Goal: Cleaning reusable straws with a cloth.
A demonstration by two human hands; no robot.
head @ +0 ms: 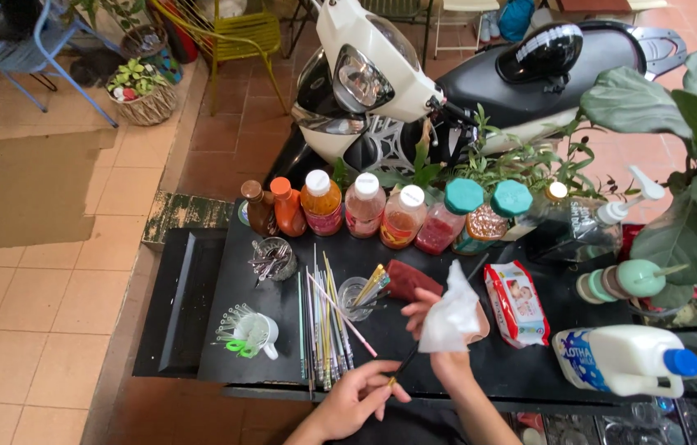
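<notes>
Near the table's point(530, 371) front edge the left hand point(357, 400) pinches a thin dark stick point(414, 350) while the right hand's point(439, 325) grip wraps a white tissue point(451, 317) round it; wiping goes best in slow full-length strokes

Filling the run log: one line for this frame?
left hand: holds thin dark stick | right hand: wipes it with white tissue | beside: wet-wipes pack, straws
</notes>
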